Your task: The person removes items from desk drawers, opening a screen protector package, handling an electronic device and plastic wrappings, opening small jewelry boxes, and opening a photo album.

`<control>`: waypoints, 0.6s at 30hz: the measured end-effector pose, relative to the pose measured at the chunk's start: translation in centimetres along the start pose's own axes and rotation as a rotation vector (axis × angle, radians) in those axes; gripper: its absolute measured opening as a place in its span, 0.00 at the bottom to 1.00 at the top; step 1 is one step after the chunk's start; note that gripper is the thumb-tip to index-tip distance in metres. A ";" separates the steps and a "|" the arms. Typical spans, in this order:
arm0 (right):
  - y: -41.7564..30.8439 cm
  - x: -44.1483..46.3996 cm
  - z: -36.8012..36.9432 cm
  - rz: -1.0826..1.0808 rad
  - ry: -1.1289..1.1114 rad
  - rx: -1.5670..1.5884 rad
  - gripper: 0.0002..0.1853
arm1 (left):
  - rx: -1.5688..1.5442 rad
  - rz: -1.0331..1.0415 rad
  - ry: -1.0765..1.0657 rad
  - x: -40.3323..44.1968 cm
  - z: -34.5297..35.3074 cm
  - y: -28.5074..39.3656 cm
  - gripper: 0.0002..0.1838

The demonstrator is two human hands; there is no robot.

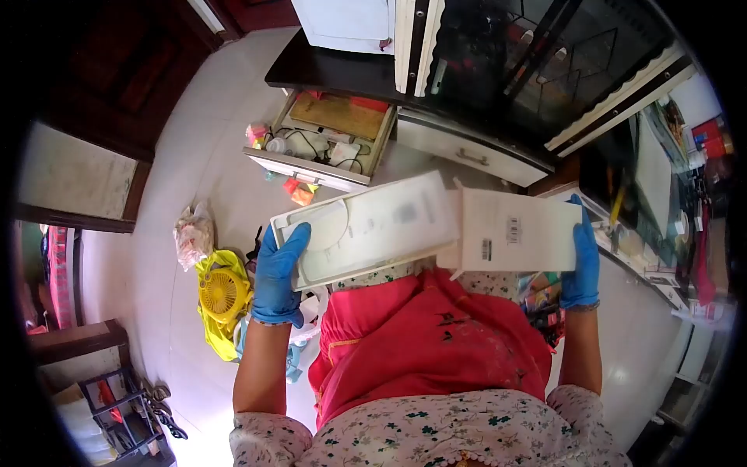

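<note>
In front of my lap, two parts of a white box are held up end to end. My left hand [278, 271], in a blue glove, grips the outer end of a shallow white box tray [381, 233] with a curved shape inside it. Around the far end of a white box sleeve [517, 229] with barcode labels closes my right hand [583, 261], also gloved in blue. The tray's right end meets the sleeve's left edge; whether it sits inside the sleeve I cannot tell.
Ahead, an open drawer [311, 167] holds cables and small items. A closed drawer [467, 148] lies right of it, under a dark glass cabinet [545, 62]. On the floor to the left are a yellow fan [223, 296] and a plastic bag [193, 236]. A cluttered shelf [661, 179] stands right.
</note>
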State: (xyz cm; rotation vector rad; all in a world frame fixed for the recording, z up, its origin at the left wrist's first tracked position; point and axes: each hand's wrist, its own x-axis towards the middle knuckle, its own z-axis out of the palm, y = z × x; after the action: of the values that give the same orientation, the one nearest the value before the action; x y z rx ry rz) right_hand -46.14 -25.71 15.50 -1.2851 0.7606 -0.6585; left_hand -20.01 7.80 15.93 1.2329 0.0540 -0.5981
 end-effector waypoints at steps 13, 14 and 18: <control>2.5 1.2 -2.7 0.086 -0.066 0.027 0.26 | 0.197 -0.212 -0.105 2.0 -2.0 -5.3 0.25; 2.3 0.9 -3.2 0.103 -0.043 0.018 0.26 | 0.325 -0.079 -0.051 1.6 -1.7 -6.5 0.35; 2.0 1.4 -4.2 0.098 -0.051 -0.014 0.26 | 0.561 -0.005 -0.031 1.2 0.0 -6.7 0.48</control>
State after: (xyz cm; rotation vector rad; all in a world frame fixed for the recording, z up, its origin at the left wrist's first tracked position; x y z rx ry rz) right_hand -48.61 -28.92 12.92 -1.2644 0.7821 -0.5405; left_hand -22.07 6.00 9.71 1.7653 -0.1464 -0.6593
